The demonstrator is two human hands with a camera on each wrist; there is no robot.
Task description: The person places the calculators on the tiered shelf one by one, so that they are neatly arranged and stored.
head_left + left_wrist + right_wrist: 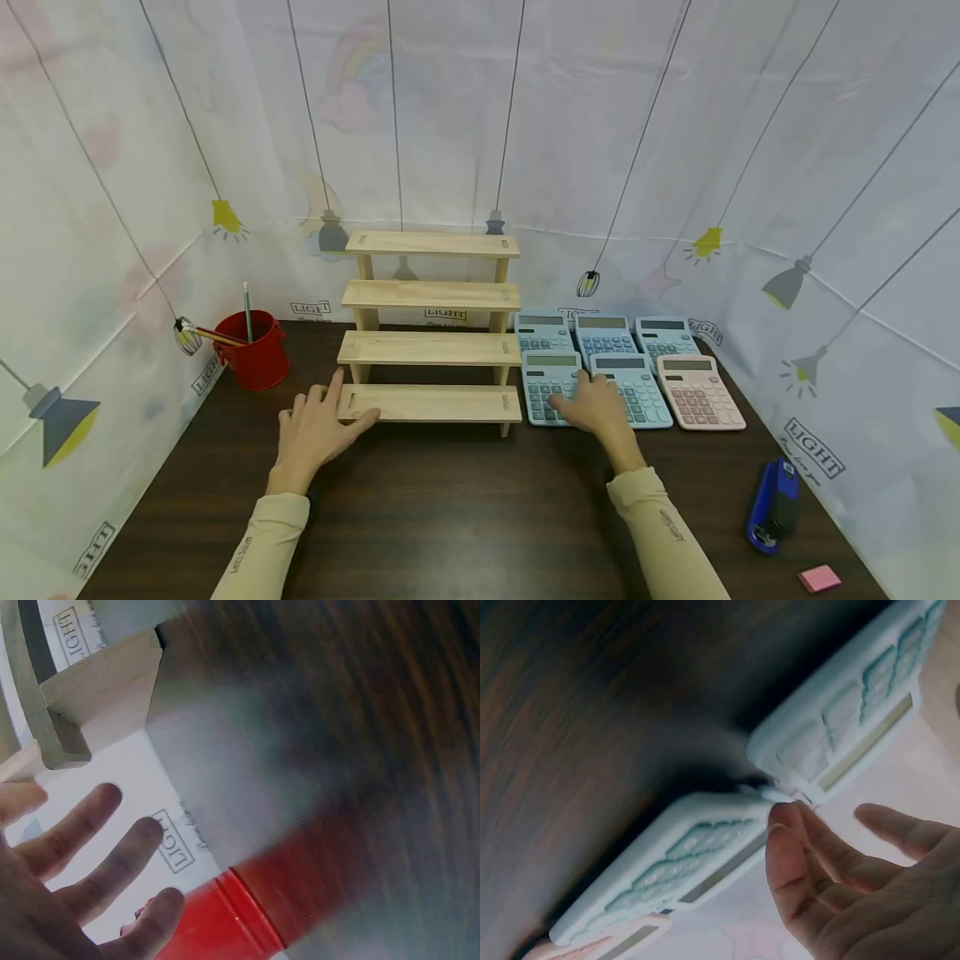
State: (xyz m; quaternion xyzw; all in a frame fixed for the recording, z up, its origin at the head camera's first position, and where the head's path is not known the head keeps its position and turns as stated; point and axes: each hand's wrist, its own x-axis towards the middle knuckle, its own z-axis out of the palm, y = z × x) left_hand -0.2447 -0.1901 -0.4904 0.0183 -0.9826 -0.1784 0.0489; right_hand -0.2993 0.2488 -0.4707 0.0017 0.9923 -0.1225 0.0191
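Note:
A four-step wooden stand [430, 403] is on the dark table. At the left end of its lowest step is my left hand [318, 429], its fingers spread and the thumb by the step's front edge. In the left wrist view those fingers hold nothing. My right hand [600, 410] reaches over the front light-blue calculators, the left one [543, 382] and the middle one [647, 408]. The right wrist view has its fingertips at the corner of one calculator [697, 855], with the thumb apart. A pink calculator [700, 392] lies to the right.
Behind the front row lie more blue calculators [543, 332]. A red bucket [258, 362] with pencils stands at the left. A blue stapler [772, 507] and a pink eraser-like block [819, 578] lie at the right. White printed curtains surround the table [465, 517].

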